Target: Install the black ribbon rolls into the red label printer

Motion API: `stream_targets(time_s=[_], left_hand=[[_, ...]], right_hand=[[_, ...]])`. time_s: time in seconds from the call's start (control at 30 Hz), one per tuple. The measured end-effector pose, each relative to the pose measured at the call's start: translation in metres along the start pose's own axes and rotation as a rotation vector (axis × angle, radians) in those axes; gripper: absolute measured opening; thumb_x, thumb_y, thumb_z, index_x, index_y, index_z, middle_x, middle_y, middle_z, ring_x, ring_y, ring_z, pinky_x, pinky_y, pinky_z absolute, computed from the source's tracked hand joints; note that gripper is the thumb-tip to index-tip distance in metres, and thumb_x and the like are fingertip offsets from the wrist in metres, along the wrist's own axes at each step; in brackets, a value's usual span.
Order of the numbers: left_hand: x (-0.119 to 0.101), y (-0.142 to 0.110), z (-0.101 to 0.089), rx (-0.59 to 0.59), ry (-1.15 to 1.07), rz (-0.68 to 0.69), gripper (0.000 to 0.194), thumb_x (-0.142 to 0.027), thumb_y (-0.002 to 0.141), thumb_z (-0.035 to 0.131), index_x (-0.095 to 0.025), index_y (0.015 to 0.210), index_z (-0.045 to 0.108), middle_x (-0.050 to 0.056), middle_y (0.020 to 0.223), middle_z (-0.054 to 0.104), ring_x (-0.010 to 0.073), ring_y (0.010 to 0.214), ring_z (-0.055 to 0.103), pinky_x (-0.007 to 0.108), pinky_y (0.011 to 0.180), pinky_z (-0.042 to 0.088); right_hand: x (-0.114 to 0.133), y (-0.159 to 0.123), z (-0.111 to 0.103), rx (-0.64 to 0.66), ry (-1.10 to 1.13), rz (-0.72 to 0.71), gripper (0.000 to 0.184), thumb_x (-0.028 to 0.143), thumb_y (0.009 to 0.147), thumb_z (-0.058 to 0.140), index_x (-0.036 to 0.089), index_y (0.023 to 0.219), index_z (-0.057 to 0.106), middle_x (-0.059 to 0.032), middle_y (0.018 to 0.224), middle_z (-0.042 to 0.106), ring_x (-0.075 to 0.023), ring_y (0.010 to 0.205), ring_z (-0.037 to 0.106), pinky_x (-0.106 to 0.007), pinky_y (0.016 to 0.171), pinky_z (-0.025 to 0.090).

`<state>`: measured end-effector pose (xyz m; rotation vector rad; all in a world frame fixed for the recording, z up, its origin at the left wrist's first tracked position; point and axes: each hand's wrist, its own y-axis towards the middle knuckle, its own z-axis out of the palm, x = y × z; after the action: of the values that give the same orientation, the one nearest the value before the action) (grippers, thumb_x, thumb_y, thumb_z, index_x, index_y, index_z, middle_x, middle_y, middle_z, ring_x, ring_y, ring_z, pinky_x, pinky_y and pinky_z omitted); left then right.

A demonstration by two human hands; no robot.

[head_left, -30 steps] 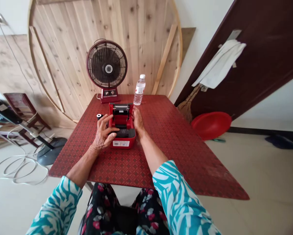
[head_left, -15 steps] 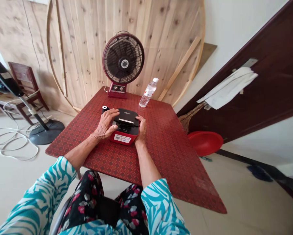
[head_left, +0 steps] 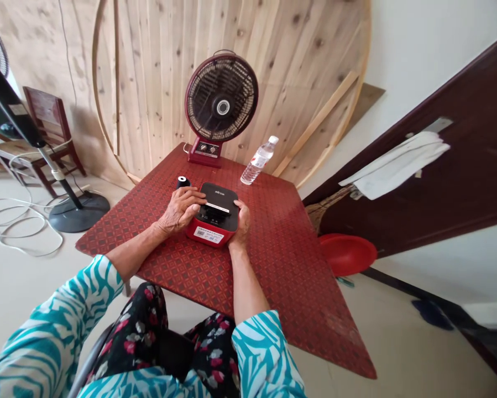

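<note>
A small red printer with a black lid (head_left: 215, 214) sits closed on the red patterned table (head_left: 273, 260). My left hand (head_left: 182, 209) lies on the left of its lid, fingers curled over the top. My right hand (head_left: 242, 222) grips the printer's right side, fingers pressed against it. A small black roll (head_left: 183, 182) stands upright on the table just beyond my left hand.
A red table fan (head_left: 220, 108) stands at the table's far edge, a water bottle (head_left: 258, 161) to its right. A big round wooden board leans on the wall behind. A floor fan stand (head_left: 72, 210), cables and a chair are left; a red basin (head_left: 345, 253) is right.
The printer's lid, standing open a second ago, is now shut. My left hand moved onto the lid and my right hand to the side. The view has tilted to the right.
</note>
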<state>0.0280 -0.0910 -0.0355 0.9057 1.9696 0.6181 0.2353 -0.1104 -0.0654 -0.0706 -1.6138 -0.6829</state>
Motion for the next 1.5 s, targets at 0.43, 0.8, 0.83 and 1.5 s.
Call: stream_targets(time_s=[0.43,0.8,0.83,1.5], left_hand=[[0.000,0.013,-0.013,0.131,-0.811,-0.645,0.065,-0.035,0.075,0.068,-0.011,0.134,0.054,-0.009,0.050,0.047,0.0075,0.041,0.036,0.023,0.045,0.025],[0.001,0.010,-0.012,0.204,-0.972,-0.798,0.087,-0.029,0.071,0.069,-0.007,0.149,0.039,-0.011,0.046,0.044,0.0064,0.035,0.028,0.023,0.040,0.016],[0.002,0.010,-0.011,0.204,-1.007,-0.823,0.087,-0.028,0.070,0.069,-0.007,0.149,0.040,-0.011,0.046,0.043,0.0062,0.035,0.028,0.022,0.040,0.015],[-0.007,0.014,-0.005,0.143,-1.038,-0.984,0.079,-0.020,0.061,0.060,-0.012,0.139,0.049,-0.012,0.043,0.041,0.0066,0.032,0.024,0.020,0.036,0.011]], right_hand=[[-0.020,0.002,0.009,-0.148,0.308,0.275,0.043,0.052,0.073,0.064,0.022,0.103,0.066,0.0006,0.094,0.073,-0.0162,0.085,0.065,-0.034,0.083,0.052],[-0.015,0.000,0.008,-0.130,0.270,0.249,0.043,0.053,0.074,0.062,0.021,0.103,0.066,-0.0006,0.094,0.074,-0.0172,0.086,0.065,-0.034,0.083,0.052],[-0.014,0.000,0.008,-0.127,0.272,0.248,0.042,0.053,0.074,0.062,0.021,0.102,0.066,-0.0007,0.094,0.074,-0.0173,0.086,0.065,-0.034,0.083,0.052],[-0.025,0.001,0.005,-0.126,0.207,0.206,0.041,0.051,0.082,0.055,0.020,0.106,0.064,-0.0041,0.103,0.074,-0.0187,0.095,0.066,-0.036,0.088,0.052]])
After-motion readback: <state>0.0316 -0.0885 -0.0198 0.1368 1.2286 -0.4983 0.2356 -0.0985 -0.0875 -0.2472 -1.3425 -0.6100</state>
